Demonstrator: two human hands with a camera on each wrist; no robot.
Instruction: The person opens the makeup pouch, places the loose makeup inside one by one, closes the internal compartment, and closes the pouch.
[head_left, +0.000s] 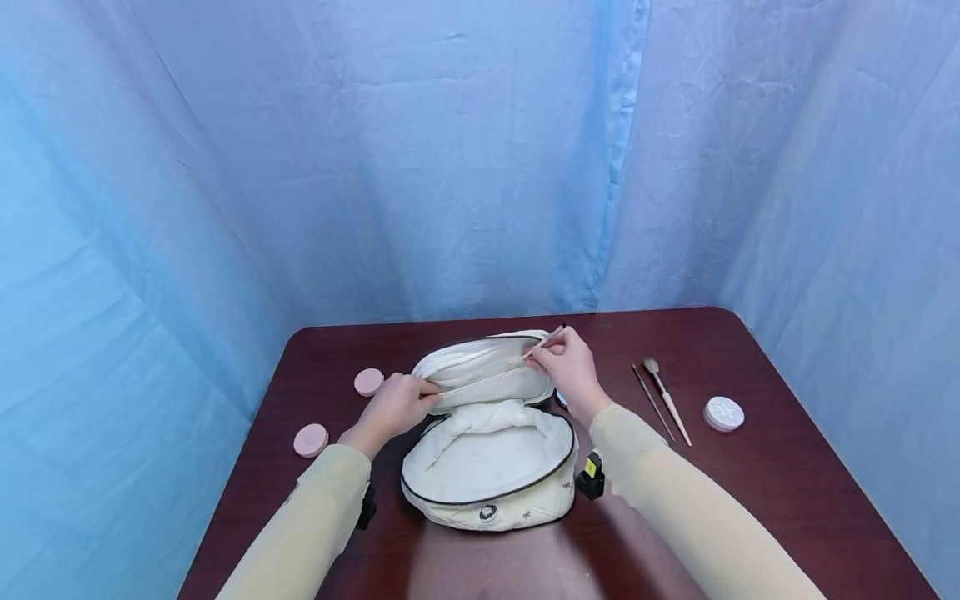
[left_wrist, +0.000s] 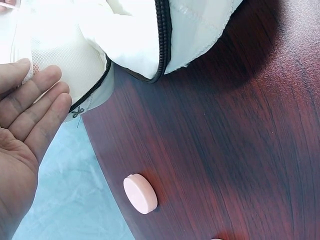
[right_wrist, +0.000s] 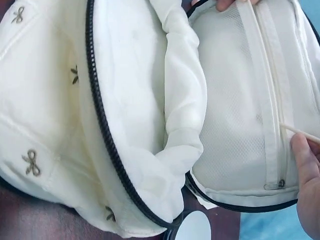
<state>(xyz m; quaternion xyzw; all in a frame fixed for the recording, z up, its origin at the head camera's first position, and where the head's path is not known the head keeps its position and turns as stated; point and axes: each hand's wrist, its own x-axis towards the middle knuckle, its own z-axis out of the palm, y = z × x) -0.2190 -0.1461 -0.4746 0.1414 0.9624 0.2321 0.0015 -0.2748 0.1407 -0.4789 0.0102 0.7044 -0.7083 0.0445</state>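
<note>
A cream cosmetic bag point(head_left: 491, 517) with black zips stands open, its lid tilted back. My left hand point(head_left: 396, 406) pinches the edge of the white mesh pocket point(right_wrist: 230, 100) inside the lid, by thumb and forefinger. In the left wrist view the other fingers of the left hand point(left_wrist: 30, 110) stretch along the lid. My right hand point(head_left: 570, 371) pinches a slim cream makeup brush point(head_left: 551, 337) with a dark upper tip. In the right wrist view the lower end of the brush point(right_wrist: 300, 132) meets the pocket's zipped strip point(right_wrist: 272, 150).
Two pink round cases point(head_left: 369, 382) point(head_left: 311, 440) lie left of the bag. To the right are a fluffy brush point(head_left: 667, 400), a thin dark stick point(head_left: 652, 402) and a white round tin point(head_left: 723, 413). A round mirror-like disc point(right_wrist: 195, 227) sits beside the bag. Blue curtains point(head_left: 450, 167) surround the table.
</note>
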